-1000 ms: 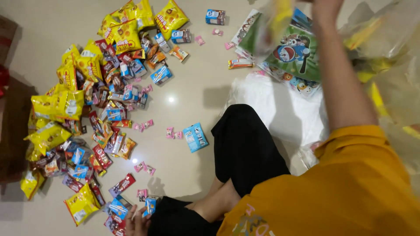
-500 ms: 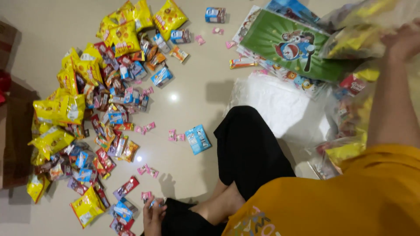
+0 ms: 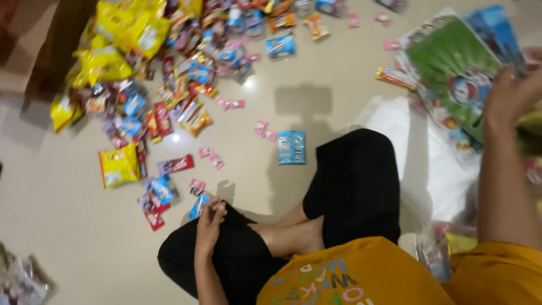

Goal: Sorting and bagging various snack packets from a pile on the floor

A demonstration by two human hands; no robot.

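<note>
Floor (image 3: 339, 79) carries a wide scatter of snack packets; person sits cross-legged on it in black trousers and a yellow shirt.

Left hand (image 3: 210, 221) rests low beside the knee, fingers curled around a small blue packet (image 3: 199, 205) whose upper end shows above the knuckles. Grip is closed on it, though how firmly cannot be told. Packet sits at the near edge of the snack pile (image 3: 169, 68), just beside a red wrapper (image 3: 175, 164) and a yellow bag (image 3: 119, 165) lying flat on the floor.

Right hand (image 3: 511, 93) is raised at the right side, against the edge of a green cartoon bag (image 3: 451, 68). Fingers are bent and blurred; whether they pinch the bag or only touch it cannot be told. A blue sheet (image 3: 494, 31) lies partly under the green one, near the fingertips.

Blue carton (image 3: 292, 147) lies alone on the floor between the pile and the knee. Small pink candies (image 3: 264, 129) lie near it. White plastic (image 3: 440, 169) spreads beneath the right forearm.
</note>
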